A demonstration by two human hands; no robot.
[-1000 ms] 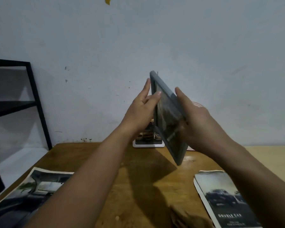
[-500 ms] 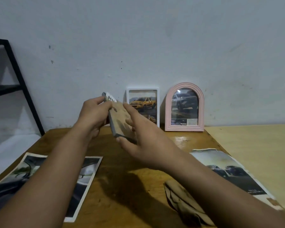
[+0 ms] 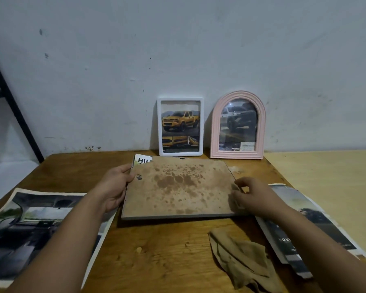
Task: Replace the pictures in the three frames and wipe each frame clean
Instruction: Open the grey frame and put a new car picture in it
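Face-down grey frame [image 3: 179, 188], stiff and likely fragile; left hand [image 3: 114, 187] clamped on its edge, right hand [image 3: 253, 196] open at the opposite edge.

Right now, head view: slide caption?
Both hands hold grey frame face-down on table, stained backing up.

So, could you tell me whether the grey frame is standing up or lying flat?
Lying flat, face down: the grey frame shows its stained backing board on the table.
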